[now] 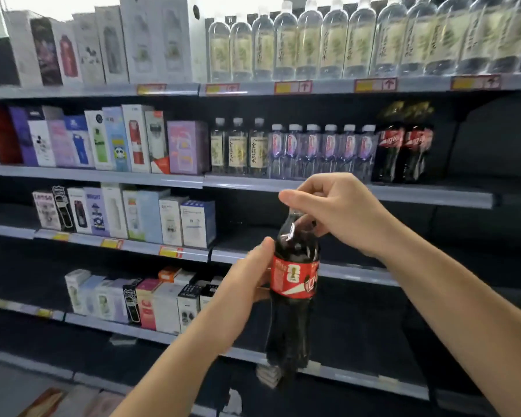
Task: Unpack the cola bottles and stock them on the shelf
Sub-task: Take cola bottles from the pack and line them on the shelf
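While the cola bottle [294,284] is held upright in the air in front of the shelves, both hands are on it: the left hand [250,276] grips the body at the red label, and the right hand [328,206] curls its fingers round the neck and cap from above. Above the bottle and to its right, two cola bottles [403,152] already stand on the second shelf [433,195], and beside them, further right, the shelf looks dark and free, so I judge that this place is the goal. Directly above the bottle stands a row of small water bottles [322,150], touching the colas on the shelf. Left of the bottle are many product boxes [127,218]. What could go wrong: if the bottle is lifted too steeply, its cap may hit the shelf edge, or its body may push the water bottles and knock them over. Also the grip at the neck is small, so when the left hand lets go, the heavy bottle could swing or slip.
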`<state>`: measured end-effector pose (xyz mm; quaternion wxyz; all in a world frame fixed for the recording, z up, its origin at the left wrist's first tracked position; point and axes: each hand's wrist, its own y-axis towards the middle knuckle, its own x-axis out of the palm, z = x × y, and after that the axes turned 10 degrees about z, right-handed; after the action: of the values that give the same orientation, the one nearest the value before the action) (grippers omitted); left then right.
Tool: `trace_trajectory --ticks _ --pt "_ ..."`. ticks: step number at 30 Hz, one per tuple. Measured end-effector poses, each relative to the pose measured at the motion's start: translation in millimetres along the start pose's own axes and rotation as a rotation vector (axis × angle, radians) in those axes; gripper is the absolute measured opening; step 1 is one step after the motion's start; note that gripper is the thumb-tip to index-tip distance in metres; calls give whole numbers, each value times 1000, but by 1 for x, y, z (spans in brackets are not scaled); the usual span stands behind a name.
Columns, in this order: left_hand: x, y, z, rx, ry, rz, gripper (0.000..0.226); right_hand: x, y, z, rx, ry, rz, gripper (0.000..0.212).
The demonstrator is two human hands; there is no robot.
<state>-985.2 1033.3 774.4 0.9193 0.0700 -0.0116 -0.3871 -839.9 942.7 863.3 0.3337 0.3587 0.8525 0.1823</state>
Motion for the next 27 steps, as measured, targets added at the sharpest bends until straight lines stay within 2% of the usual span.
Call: trace_trajectory --ticks 4,9,12,14,16,19,23,27 --pt "23 -15 30 237 198 66 25 -27 15 -25 -16 -26 65 40" --pt "49 -13 46 280 348 273 36 -45 21 -32 -75 -111 145 46" --pt "59 -4 55 306 299 249 33 -56 20 -30 -88 -123 147 43" --pt "65 6 61 309 233 207 27 -69 18 -23 -65 -106 78 43" --pt "72 16 67 326 168 171 21 -80 11 -8 14 -90 -25 53" --pt "88 34 74 387 156 152 29 -88 3 20 117 -53 -130 56" --pt "125 60 77 426 173 141 39 -106 11 50 170 27 -54 46" --pt "163 93 78 431 170 110 39 -137 32 79 188 19 1 45"
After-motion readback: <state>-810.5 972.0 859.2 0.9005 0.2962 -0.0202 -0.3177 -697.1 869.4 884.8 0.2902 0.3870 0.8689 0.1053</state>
